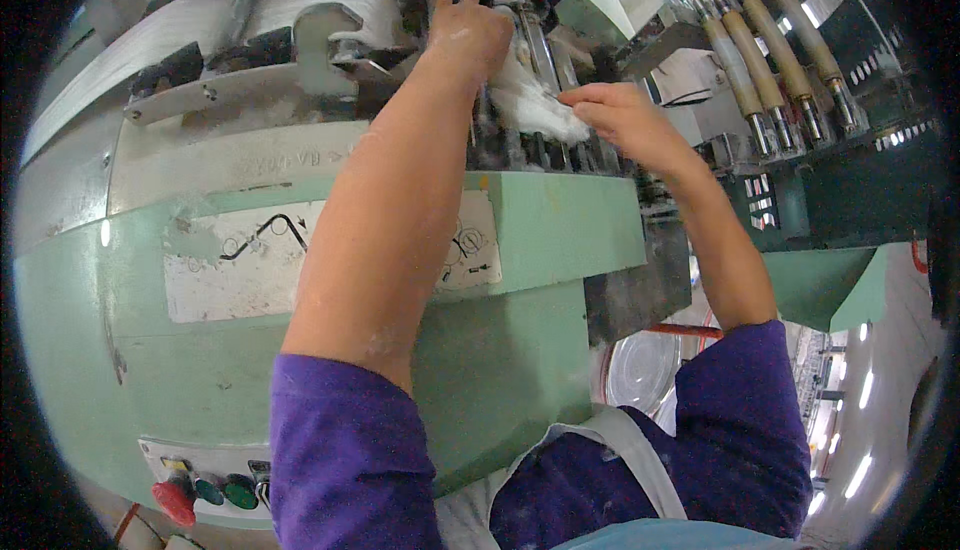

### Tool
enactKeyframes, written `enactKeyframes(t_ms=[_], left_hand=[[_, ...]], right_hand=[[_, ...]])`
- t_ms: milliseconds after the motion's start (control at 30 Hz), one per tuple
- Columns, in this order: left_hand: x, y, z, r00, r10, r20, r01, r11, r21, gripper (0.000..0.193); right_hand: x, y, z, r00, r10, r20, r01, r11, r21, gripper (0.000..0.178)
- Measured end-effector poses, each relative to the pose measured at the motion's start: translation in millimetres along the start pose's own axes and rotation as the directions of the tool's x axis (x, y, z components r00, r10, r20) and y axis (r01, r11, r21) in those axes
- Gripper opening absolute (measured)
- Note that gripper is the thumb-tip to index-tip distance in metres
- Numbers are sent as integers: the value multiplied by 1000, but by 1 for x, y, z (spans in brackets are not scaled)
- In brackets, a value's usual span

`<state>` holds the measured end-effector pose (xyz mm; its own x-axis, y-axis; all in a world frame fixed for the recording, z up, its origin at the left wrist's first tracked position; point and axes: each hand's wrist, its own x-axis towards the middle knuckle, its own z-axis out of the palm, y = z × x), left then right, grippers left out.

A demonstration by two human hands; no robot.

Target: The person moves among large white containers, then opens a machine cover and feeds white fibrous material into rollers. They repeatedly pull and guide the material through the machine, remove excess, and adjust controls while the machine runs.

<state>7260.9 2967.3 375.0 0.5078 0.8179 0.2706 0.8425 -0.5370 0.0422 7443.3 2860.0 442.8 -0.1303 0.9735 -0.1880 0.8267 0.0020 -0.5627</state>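
Note:
My left hand reaches to the top of the machine, beside the dark rollers and fittings. Its index finger is stretched out and apart from the others, and nothing shows in its grasp. Lower and to the right, my right hand is at the edge of a loose, fluffy bundle of white fibre. Its fingers are drawn together, pointing left. A thin dark loop shows behind that hand; whether the hand holds it I cannot tell. Metal rollers run down beside the fibre, partly covered by it.
Wide white fibre bands pass over guides at the upper left. Below is the green machine housing with a diagram plate. A red button and green buttons are at lower left. Several tan rollers stand at upper right.

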Motion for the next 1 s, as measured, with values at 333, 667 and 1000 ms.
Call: enactKeyframes(t_ms=[333, 667, 1000], left_hand=[[2, -4, 2, 976, 21, 215, 15, 986, -165, 37], [1, -7, 6, 991, 20, 134, 10, 977, -215, 31], [0, -6, 0, 985, 19, 173, 18, 977, -212, 32]], right_hand=[[87, 14, 5, 873, -357, -332, 131, 829, -544, 30], [136, 3, 2, 828, -560, 25, 257, 339, -905, 25], [177, 1, -13, 946, -325, 11, 268, 761, -591, 22]])
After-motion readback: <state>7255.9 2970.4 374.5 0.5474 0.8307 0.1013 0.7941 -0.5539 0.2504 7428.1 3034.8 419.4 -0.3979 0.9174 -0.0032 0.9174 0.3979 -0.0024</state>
